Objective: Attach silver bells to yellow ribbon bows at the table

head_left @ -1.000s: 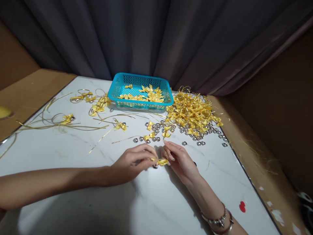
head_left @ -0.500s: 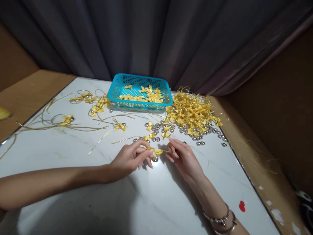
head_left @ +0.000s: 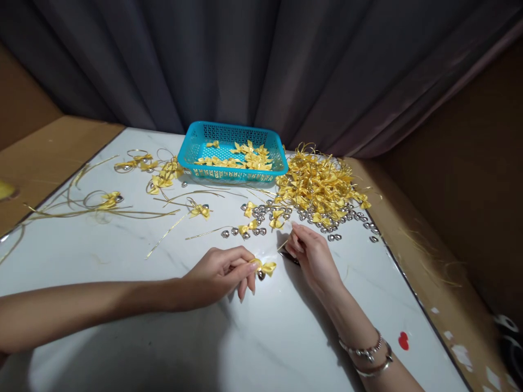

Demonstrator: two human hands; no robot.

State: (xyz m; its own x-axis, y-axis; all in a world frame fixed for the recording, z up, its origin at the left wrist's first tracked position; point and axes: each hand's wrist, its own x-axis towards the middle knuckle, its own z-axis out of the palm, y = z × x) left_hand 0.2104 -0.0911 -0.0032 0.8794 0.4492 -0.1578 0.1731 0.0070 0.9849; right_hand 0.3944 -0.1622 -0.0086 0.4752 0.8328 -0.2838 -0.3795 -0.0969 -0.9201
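Observation:
My left hand [head_left: 224,272] pinches a yellow ribbon bow [head_left: 268,268] between thumb and forefinger. Below the bow hangs a small silver heart-shaped charm [head_left: 261,276]. To the right, a gap away from the bow, my right hand [head_left: 312,256] is closed with thumb and forefinger together on a thin gold cord [head_left: 283,245], whose free end points down and left. A dark slim object [head_left: 290,258] shows under the right fingers; its kind and whether they hold it I cannot tell. Just beyond the hands lie another bow [head_left: 277,220] and several silver charms [head_left: 256,231].
At the back stands a blue plastic basket [head_left: 232,172] with yellow bows inside. Right of it rises a heap of corded bows [head_left: 318,182]. Gold cords [head_left: 122,211] and a few bows spread over the left side. A red piece [head_left: 403,341] lies near the white table's right edge.
My hands have moved apart: the left came slightly nearer with the bow, the right shifted right with the cord. The dark slim object now shows under the right hand.

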